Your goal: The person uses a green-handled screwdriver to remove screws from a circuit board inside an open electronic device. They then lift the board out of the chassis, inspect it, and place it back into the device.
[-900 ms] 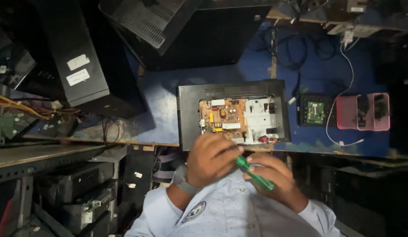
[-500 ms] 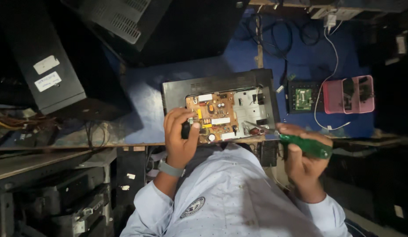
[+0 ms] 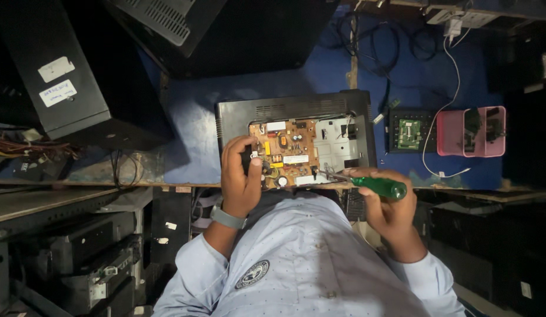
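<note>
An opened black plastic device casing (image 3: 296, 108), rectangular with a slotted vent strip, lies on the blue-covered desk (image 3: 196, 129) at its near edge. Inside sits a tan circuit board (image 3: 287, 149) studded with small components, beside a pale grey metal plate (image 3: 338, 141). The left hand (image 3: 240, 179) rests on the board's left end, fingers curled over its edge and closed on a small dark part. The right hand (image 3: 390, 208) is clamped around the glossy green handle of a screwdriver (image 3: 375, 186), whose thin metal shaft points to the casing's near edge. Farther right lie a small green board (image 3: 409, 134) in a black frame and a pink plastic tray (image 3: 469, 132).
</note>
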